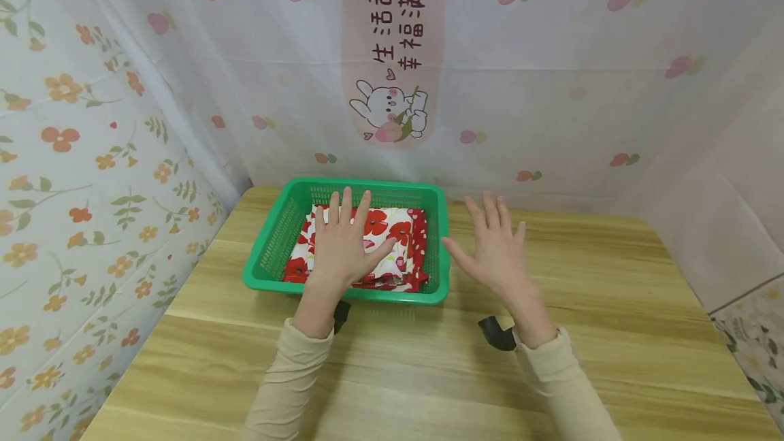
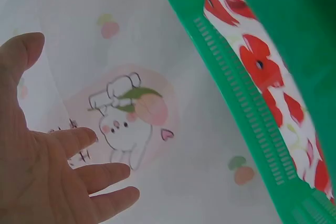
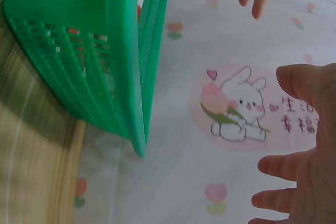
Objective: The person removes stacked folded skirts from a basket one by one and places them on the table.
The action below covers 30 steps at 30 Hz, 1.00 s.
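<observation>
A green plastic basket stands on the wooden table, with folded cloth inside, white with red flowers, and a red spotted edge at its right. Fingers spread, my left hand hovers above the basket and hides part of the cloth; in the left wrist view its palm holds nothing. To the right of the basket, my right hand is held in the air with its fingers spread. Its thumb appears close to the basket's right rim in the head view, while the right wrist view shows them apart.
The wooden table extends to the right and front of the basket. A white printed curtain hangs right behind the table, and a flowered curtain hangs along the left side. Black straps show at the wrists.
</observation>
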Available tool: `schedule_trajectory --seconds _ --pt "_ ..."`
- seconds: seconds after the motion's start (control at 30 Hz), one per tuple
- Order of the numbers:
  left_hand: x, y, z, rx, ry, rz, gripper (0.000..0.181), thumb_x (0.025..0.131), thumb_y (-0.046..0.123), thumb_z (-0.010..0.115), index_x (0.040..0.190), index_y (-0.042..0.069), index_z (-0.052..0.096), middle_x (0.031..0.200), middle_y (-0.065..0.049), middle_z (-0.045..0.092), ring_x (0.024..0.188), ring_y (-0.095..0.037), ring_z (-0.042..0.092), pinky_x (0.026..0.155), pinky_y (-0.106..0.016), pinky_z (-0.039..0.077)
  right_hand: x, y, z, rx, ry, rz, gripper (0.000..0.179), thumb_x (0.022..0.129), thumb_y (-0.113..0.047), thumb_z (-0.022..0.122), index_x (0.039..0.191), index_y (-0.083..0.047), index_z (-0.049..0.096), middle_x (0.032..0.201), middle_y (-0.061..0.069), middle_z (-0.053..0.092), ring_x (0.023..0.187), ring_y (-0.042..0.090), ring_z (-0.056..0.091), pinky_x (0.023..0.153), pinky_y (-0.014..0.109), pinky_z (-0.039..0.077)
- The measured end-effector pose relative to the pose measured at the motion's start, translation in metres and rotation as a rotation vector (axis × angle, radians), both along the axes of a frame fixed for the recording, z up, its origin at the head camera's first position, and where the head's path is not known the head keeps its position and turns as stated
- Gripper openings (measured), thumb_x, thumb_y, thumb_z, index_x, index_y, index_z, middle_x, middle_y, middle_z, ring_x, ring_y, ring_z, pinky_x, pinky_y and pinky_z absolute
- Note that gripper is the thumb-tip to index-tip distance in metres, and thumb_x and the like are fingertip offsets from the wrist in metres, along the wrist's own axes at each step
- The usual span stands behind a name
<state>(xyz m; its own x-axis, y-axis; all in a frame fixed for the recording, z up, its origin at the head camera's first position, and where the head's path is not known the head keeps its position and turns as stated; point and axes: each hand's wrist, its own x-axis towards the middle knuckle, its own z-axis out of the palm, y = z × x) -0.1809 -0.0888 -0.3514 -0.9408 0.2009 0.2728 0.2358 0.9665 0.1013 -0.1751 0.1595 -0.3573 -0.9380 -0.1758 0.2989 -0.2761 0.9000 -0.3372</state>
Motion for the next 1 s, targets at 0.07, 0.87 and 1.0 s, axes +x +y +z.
schedule_trajectory --seconds 0.07,0.87,1.0 --pt "-0.001 -0.006 -0.001 0.012 -0.010 0.014 0.085 0.085 0.063 0.048 0.150 0.014 0.022 0.152 -0.019 0.021 0.139 -0.039 0.016 0.109 -0.059 0.014 -0.002 -0.007 0.000 -0.031 0.007 0.028 0.080 0.086 -0.052 0.056 0.146 -0.007 0.028 0.152 0.023 0.017 0.138 0.043 0.011 0.100 0.072 0.013" --pt "-0.016 -0.084 -0.026 0.264 -0.289 0.152 0.070 0.091 0.035 0.052 0.139 -0.009 0.029 0.133 -0.030 0.044 0.119 -0.046 0.044 0.094 -0.059 0.038 -0.049 -0.063 -0.010 -0.343 -0.386 0.235 0.061 0.090 -0.024 0.059 0.135 0.010 0.037 0.126 0.028 0.051 0.113 0.039 0.052 0.088 0.048 0.048" --pt "-0.020 -0.091 -0.032 0.361 -0.389 0.191 0.070 0.091 0.031 0.053 0.138 -0.013 0.026 0.131 -0.034 0.043 0.118 -0.047 0.045 0.094 -0.056 0.040 -0.059 -0.071 -0.013 -0.363 -0.588 0.180 0.067 0.090 -0.028 0.059 0.141 0.006 0.031 0.132 0.026 0.046 0.118 0.036 0.048 0.092 0.045 0.046"
